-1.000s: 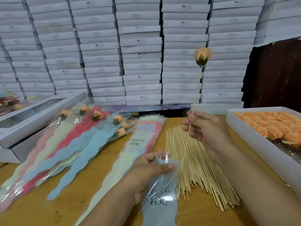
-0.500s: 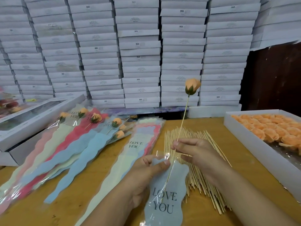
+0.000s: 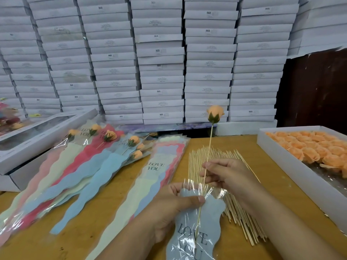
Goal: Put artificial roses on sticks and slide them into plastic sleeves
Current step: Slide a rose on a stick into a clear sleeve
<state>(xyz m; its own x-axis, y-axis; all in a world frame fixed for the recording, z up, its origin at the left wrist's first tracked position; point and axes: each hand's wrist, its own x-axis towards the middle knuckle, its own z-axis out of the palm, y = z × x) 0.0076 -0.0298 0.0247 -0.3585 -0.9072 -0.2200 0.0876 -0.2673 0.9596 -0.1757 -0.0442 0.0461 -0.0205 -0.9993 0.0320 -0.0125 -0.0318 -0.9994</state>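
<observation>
Head view. Right hand (image 3: 228, 174): grip pinches stick (image 3: 208, 147) at mid-length; orange rose (image 3: 215, 114) on top, lower end inside sleeve (image 3: 197, 226). Left hand (image 3: 172, 207): thumb and fingers grip the blue "LOVE YOU" sleeve at its mouth, over the bench (image 3: 112, 231). Loose sticks (image 3: 232, 203) beneath the hands. Empty sleeves (image 3: 150, 184) left of them; filled sleeves (image 3: 75, 166) farther left. Box of roses (image 3: 281, 166) right. Stacked white boxes (image 3: 161, 59) behind.
</observation>
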